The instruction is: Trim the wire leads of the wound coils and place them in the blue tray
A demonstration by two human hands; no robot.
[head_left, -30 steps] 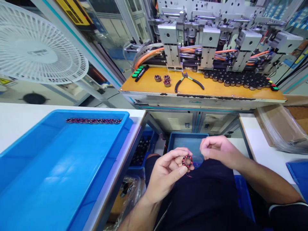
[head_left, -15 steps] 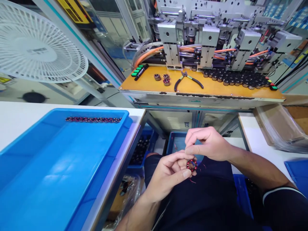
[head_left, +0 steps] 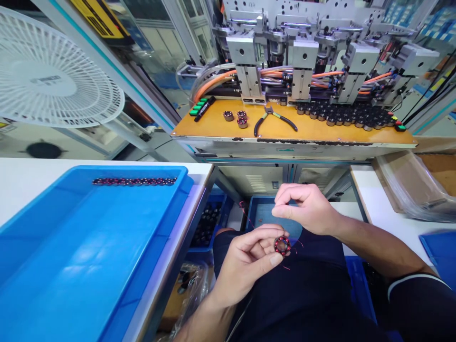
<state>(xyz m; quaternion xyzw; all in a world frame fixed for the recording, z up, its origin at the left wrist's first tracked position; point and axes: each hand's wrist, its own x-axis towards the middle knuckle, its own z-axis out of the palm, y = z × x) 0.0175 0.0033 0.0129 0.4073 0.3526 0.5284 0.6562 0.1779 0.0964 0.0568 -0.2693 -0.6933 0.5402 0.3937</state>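
My left hand (head_left: 249, 256) pinches a small ring-shaped motor stator (head_left: 282, 246) between thumb and fingers, its open centre facing me. Red windings sit around the ring, and thin red wire ends stick out at its right and lower sides. Above it and a little to the right is my right hand (head_left: 306, 209), apart from the stator. Its fingers are curled and the thumb is close to the index finger; anything between the tips is too small to make out. A loose thin red wire (head_left: 242, 206) shows left of the hands, by the blue bin (head_left: 253, 204).
A large blue tray (head_left: 96, 266) with a row of stators (head_left: 133, 182) is on the left table. On the machine's orange ledge are cutting pliers (head_left: 274, 118), a few stators (head_left: 242, 122), a black marker (head_left: 204, 109) and many black-topped parts (head_left: 342, 116). A white fan (head_left: 53, 76) stands left.
My right hand has moved up slightly, away from the stator, which my left hand still holds. A loose red wire now shows left of the hands. The whole view has shifted slightly.
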